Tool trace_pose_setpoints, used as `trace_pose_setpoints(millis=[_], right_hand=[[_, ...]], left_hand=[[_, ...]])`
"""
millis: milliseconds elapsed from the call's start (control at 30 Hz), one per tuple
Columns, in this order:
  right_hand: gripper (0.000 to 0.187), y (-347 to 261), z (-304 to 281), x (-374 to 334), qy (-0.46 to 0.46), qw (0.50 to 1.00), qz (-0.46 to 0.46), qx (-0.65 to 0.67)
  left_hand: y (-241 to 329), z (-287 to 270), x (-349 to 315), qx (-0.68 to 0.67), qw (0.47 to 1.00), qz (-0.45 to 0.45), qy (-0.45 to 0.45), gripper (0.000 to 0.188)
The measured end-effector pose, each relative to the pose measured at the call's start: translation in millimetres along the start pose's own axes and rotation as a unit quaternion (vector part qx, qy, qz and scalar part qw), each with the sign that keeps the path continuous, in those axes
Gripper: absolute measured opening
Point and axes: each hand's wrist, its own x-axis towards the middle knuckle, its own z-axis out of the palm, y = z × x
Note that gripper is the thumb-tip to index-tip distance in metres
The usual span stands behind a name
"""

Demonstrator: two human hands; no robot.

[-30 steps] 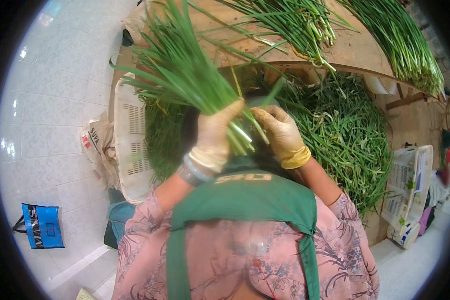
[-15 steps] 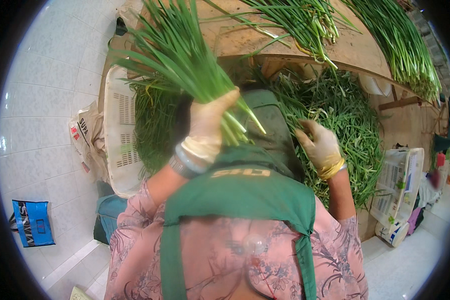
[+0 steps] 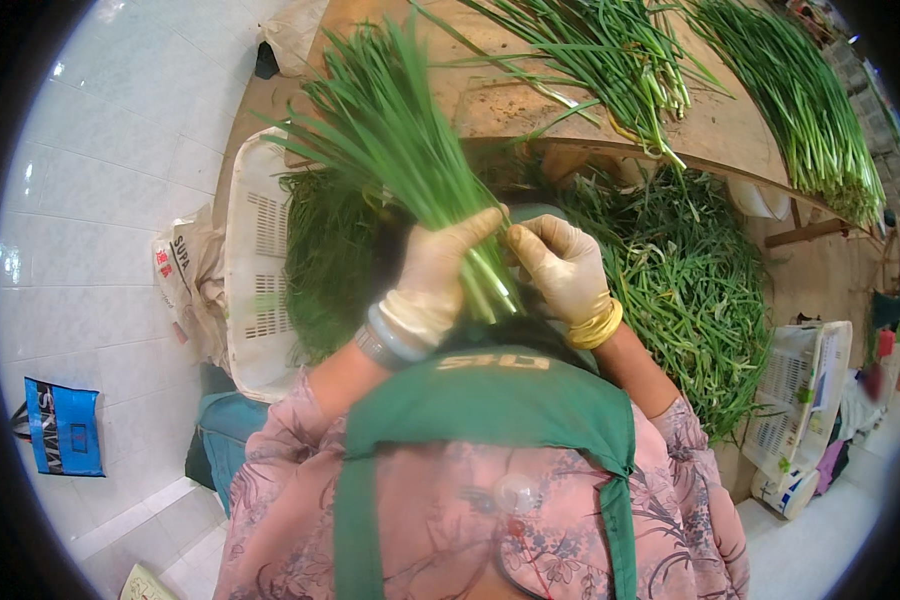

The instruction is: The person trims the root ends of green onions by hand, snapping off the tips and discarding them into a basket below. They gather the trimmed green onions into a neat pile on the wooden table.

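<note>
My gloved left hand [image 3: 438,262] is closed round a bunch of Chinese chives [image 3: 395,130]. Its long green leaves fan up and to the left, while the pale cut stems poke out below my fist. Right beside the bunch, my gloved right hand [image 3: 560,262] has thumb and forefinger pinched together at its right edge. A thin dark strand shows by those fingertips, but what they grip is too small to make out. Both hands are above my lap and the green apron [image 3: 480,400].
A wooden table [image 3: 510,110] ahead bears loose chives [image 3: 620,60] and a larger pile [image 3: 790,110] at right. Leafy trimmings [image 3: 680,310] heap below it. A white perforated crate [image 3: 260,270] stands at left, another crate [image 3: 795,390] at right. A blue bag [image 3: 65,428] lies on the tiles.
My right hand has moved left from over the trimmings to the bunch, and its fingers have come together. The left hand with the chives sits slightly further right and lower.
</note>
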Motion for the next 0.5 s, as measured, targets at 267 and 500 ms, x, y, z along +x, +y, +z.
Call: trace_pose_setpoints(millis=[267, 500], right_hand=[[0.023, 38.1, -57.8, -10.3, 0.162, 0.955, -0.029, -0.248], [0.037, 49.6, -183.2, -47.8, -0.084, 0.612, 0.3, -0.727]], left_hand=[[7.5, 11.9, -0.3, -0.052, 0.996, 0.037, 0.055, 0.016], [31.2, -5.1, -26.3, -0.093, 0.992, -0.012, -0.08, 0.05]])
